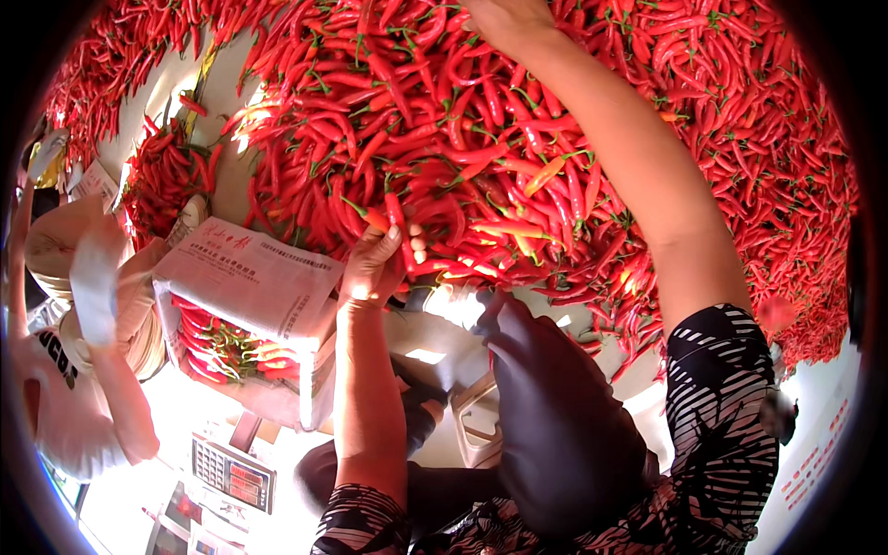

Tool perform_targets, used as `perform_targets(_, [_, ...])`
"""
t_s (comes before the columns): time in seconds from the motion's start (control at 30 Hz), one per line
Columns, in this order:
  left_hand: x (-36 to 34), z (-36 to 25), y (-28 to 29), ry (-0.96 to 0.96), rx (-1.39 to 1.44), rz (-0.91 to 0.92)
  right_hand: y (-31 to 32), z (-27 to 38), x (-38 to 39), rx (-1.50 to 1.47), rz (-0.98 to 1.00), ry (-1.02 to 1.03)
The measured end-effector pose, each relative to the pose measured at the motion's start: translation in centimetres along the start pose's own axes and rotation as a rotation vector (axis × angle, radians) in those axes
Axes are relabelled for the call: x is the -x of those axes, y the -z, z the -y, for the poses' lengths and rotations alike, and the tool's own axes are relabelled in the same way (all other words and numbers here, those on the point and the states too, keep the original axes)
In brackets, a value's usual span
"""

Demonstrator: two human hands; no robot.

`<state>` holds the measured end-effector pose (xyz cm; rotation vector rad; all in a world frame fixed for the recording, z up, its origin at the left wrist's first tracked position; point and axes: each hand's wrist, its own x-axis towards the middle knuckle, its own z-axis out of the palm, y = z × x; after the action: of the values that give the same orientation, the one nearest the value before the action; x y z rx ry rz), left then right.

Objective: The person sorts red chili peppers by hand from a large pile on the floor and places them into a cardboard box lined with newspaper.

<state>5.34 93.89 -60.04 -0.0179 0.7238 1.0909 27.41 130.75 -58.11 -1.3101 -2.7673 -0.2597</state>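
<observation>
Red chili peppers [444, 120] lie in a wide, deep heap before me, green stems on many and a few orange ones among them. At the near edge of the heap, my left hand [372, 259] is closed around a couple of chili peppers [396, 215], which stick up past the thumb. My right arm stretches far across the heap. At the top edge of the view, my right hand [507, 20] is over the chilies, its fingers mostly cut off by the frame.
Left of my left forearm, a printed newspaper [245, 273] covers a container [308, 384] with chilies inside. A co-worker [79, 388] sits at the left beside a smaller chili pile [166, 176]. A scale with keypad [231, 474] stands lower left. My dark-clad knee [564, 416] is near a stool [476, 425].
</observation>
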Motion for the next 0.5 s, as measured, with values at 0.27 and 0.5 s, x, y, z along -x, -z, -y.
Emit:
perform_targets(0.27, [3.6, -0.3, -0.6, 0.049, -0.175, -0.249, 6.5, 2.9, 10.6, -0.617, 0.228, -0.206])
perform_targets(0.5, [6.3, -0.9, 1.4, -0.287, -0.285, -0.596, 7.9, 12.2, 14.6, -1.078, 0.291, -0.078])
